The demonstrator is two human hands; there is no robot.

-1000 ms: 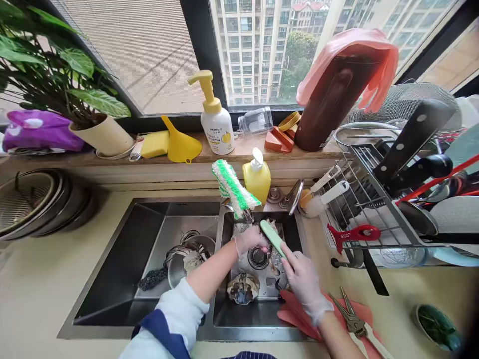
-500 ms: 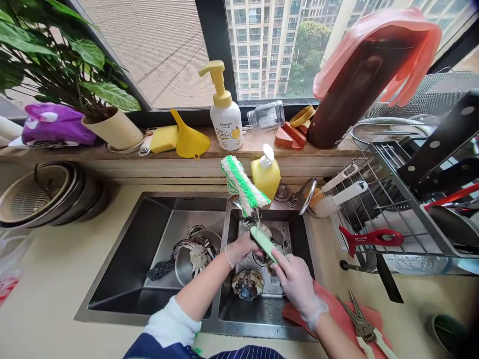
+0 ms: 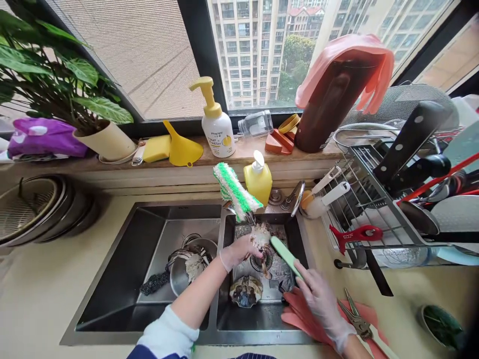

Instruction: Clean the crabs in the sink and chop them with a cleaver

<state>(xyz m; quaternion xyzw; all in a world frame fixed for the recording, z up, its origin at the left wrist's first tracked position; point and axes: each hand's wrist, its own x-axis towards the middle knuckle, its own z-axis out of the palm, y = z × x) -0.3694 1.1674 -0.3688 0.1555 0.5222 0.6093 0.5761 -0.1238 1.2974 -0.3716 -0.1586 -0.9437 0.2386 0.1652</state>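
Observation:
My left hand (image 3: pixel 239 251), in a thin clear glove, grips a pale crab (image 3: pixel 260 238) over the right basin of the steel sink (image 3: pixel 123 279), under the tap. My right hand (image 3: pixel 321 298), gloved too, holds a light green brush (image 3: pixel 285 255) by its handle, the head just right of the crab and apart from it. A crab shell (image 3: pixel 245 291) lies on the basin floor below my left hand. In the left basin a metal bowl (image 3: pixel 178 271) holds another crab (image 3: pixel 194 263).
A pink cloth (image 3: pixel 299 314) hangs over the sink's right rim, with scissors (image 3: pixel 355 321) on the counter beside it. A dish rack (image 3: pixel 377 209) with knives stands at the right. Soap bottles (image 3: pixel 257 180), a green-white sponge (image 3: pixel 234 189), a funnel (image 3: pixel 181 144) and a potted plant (image 3: pixel 105 139) line the sill.
My right hand has drawn the brush off the crab and to the right. My left hand still grips the crab, turned slightly so more of it shows.

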